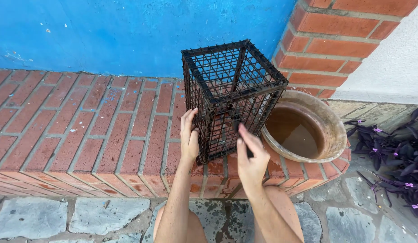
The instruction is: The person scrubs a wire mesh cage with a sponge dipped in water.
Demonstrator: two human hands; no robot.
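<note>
A tall dark rusty wire-mesh cage (231,90) stands upright on a red brick ledge (83,130). My left hand (189,137) lies flat against the cage's left front side, fingers up and together. My right hand (251,157) is at the cage's lower front face, with the fingers pinching at the mesh or a small dark part of it; what they grip is unclear. My bare forearms reach up from the bottom of the head view.
A wide shallow clay bowl (328,119) holding brown water sits on the ledge just right of the cage, touching it. A blue wall and a brick pillar (335,40) rise behind. Purple-leaved plants (398,148) grow at right. Stone paving (60,216) lies below the ledge.
</note>
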